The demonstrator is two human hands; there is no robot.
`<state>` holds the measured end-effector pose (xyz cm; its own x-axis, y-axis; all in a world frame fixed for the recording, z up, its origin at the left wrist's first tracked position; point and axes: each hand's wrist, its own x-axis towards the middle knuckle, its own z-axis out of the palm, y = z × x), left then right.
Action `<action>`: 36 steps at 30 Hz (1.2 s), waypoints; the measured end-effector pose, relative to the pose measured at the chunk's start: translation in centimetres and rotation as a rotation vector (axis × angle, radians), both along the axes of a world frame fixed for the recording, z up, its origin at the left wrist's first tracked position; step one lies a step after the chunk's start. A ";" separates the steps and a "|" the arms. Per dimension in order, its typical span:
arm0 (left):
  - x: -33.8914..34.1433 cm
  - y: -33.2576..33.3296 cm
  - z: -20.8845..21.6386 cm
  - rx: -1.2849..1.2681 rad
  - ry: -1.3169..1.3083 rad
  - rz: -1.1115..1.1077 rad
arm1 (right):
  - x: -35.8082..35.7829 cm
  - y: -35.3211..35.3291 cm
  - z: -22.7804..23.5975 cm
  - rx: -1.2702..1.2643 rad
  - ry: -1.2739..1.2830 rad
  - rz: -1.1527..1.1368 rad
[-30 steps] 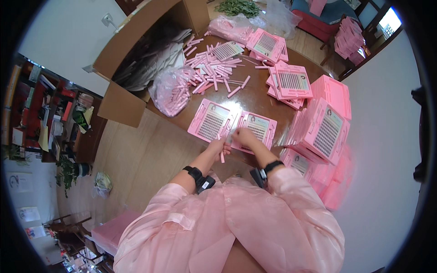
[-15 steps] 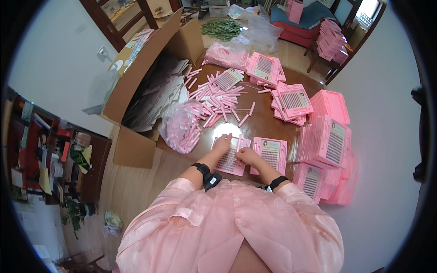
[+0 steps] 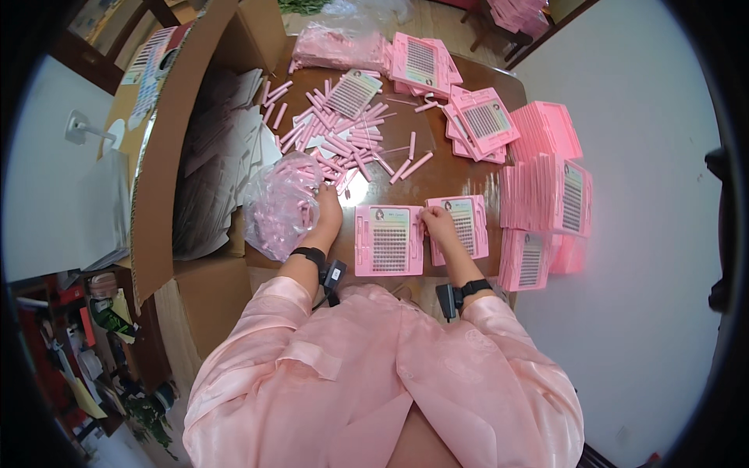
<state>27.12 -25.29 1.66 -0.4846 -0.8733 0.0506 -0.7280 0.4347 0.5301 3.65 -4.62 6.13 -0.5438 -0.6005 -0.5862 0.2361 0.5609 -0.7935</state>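
Observation:
A pink eyelash case [image 3: 388, 240] with rows of dark lash clusters lies flat on the table before me. My right hand [image 3: 440, 225] is closed at its right edge, fingertips against the side slot; what they hold is hidden. Partly under this hand lies a second pink eyelash case [image 3: 466, 222]. My left hand [image 3: 329, 210] reaches to the near edge of a heap of slim pink tubes [image 3: 343, 144], its fingertips among them; their grip is unclear. Beside that hand sits a clear plastic bag [image 3: 273, 207] full of pink tubes.
A large cardboard box [image 3: 160, 156] with white sheets [image 3: 226, 171] stands at the left. Stacks of pink cases [image 3: 538, 199] line the right edge, with smaller piles [image 3: 484, 125] farther back. A wrapped pink bundle [image 3: 339, 47] lies at the far side.
My left hand has left the near case and moved left to the tube heap. My right hand has shifted to the case's right edge. The view has tilted down.

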 end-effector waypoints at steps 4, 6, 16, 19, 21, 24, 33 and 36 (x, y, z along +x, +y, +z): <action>-0.5 -0.6 -1.5 -0.053 -0.148 0.113 | 4.1 3.0 -1.2 0.088 0.167 0.129; -0.4 -0.5 -1.6 -0.025 -0.188 0.162 | 6.1 3.3 -1.7 0.059 0.137 0.205; 0.1 0.1 4.8 0.018 -0.534 0.060 | 6.5 2.1 4.4 0.108 0.489 0.493; 1.3 3.7 9.3 -0.125 -0.631 -0.239 | 6.5 1.4 5.9 -0.142 0.705 0.473; 1.0 6.1 11.9 0.038 -0.441 -0.437 | 6.8 1.3 6.1 -0.445 0.904 0.443; -1.6 9.8 13.7 0.093 -0.392 -0.640 | 6.4 2.6 5.6 -0.340 0.763 0.652; -0.4 7.1 9.9 -0.083 -0.244 -0.324 | 2.0 11.5 2.6 0.068 0.326 0.222; 3.6 3.7 9.0 -0.613 -0.473 -0.012 | 0.4 13.6 1.2 0.192 0.503 0.049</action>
<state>30.75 -21.63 10.67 -0.5843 -0.7507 0.3083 -0.8104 0.5594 -0.1741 4.00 9.00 7.33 -0.7598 -0.5399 -0.3623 -0.1764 0.7075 -0.6844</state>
